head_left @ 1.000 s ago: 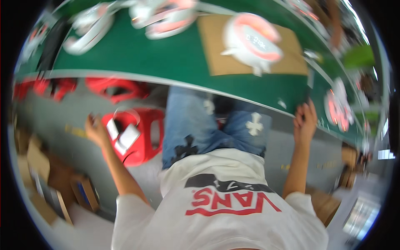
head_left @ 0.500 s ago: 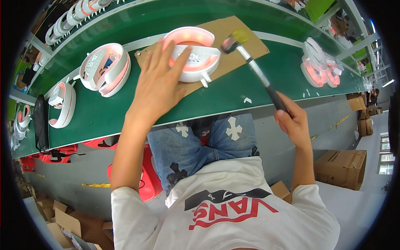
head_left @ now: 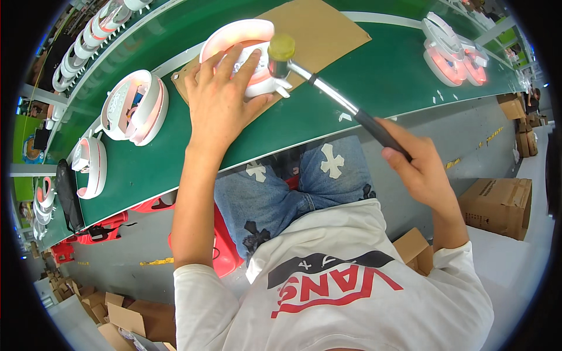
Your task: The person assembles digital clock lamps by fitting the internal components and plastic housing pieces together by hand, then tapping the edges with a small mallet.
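Observation:
A white rounded plastic housing with a pink-lit inner rim (head_left: 234, 34) lies on a flat sheet of cardboard (head_left: 328, 41) on the green bench. Across its flat face my left hand (head_left: 221, 88) rests with fingers spread, pressing on it without wrapping round it. My right hand (head_left: 413, 161) is closed around the black grip of a mallet (head_left: 336, 96) with a shiny metal shaft. The mallet's head, with its yellow-green end up, is over the right side of the housing; whether it touches cannot be told.
Similar white housings stand at the left (head_left: 136, 108) and far right (head_left: 451, 52) of the green bench (head_left: 246, 155). A black pouch (head_left: 68, 196) lies by the left end. White scraps (head_left: 345, 117) dot the front edge. Cardboard boxes (head_left: 497, 205) sit on the floor, and red stools (head_left: 225, 245) stand below.
The mallet head has come left and its yellow-green end has turned upward, now over the housing's right side. My left hand stays on the housing. The whole view has shifted slightly.

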`<state>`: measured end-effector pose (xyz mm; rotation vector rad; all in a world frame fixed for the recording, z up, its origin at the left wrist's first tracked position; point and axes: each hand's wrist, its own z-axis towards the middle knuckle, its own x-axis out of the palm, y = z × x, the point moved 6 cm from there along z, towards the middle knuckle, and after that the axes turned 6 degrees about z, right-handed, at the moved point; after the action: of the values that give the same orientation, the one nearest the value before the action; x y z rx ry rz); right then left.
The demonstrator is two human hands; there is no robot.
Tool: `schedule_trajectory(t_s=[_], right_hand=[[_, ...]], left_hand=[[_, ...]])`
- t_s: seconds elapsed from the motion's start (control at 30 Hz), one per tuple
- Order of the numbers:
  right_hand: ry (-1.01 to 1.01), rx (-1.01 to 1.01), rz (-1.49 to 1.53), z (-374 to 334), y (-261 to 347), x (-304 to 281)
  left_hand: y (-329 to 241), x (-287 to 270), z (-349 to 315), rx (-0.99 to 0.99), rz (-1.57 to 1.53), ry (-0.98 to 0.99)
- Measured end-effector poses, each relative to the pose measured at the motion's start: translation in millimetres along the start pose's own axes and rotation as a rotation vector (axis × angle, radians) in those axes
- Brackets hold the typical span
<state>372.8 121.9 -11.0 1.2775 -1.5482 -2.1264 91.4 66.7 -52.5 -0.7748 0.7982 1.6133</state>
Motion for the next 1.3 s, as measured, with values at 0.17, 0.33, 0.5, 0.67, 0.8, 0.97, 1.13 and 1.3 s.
schedule_trajectory(t_s=[0.17,0.33,0.5,0.67,0.8,0.97,1.13,1.3], right_hand=[[-0.065,0.038,0.064,-7.6,2.2,-6.2],[-0.030,0.046,0.003,-0.1,-8.1,2.1],[0.008,0.127,0.070,-6.9,-21.8,7.6],[0.011,0.199,0.098,-8.7,-22.1,4.9],[-0.041,0.042,0.078,-2.4,0.0,-7.2],[-0.076,0.008,0.061,1.2,-0.3,2.7],[0.031,-0.026,-0.007,2.3,11.0,9.0],[0.010,0.029,-0.029,3.5,2.2,9.2]], left_hand=[[2.9,-3.5,-1.8,-0.034,-0.022,0.007],[14.9,-5.2,0.7,0.074,-0.007,0.118],[-21.3,-13.5,-4.2,-0.125,-0.051,0.104],[-9.1,11.4,-3.5,-0.190,0.086,-0.003],[-5.9,11.0,-3.3,-0.177,0.016,-0.032],[-3.2,12.1,-4.6,-0.158,-0.071,-0.075],[2.9,13.9,-7.0,-0.095,-0.129,-0.029],[11.6,7.5,-5.9,-0.089,-0.208,-0.018]])
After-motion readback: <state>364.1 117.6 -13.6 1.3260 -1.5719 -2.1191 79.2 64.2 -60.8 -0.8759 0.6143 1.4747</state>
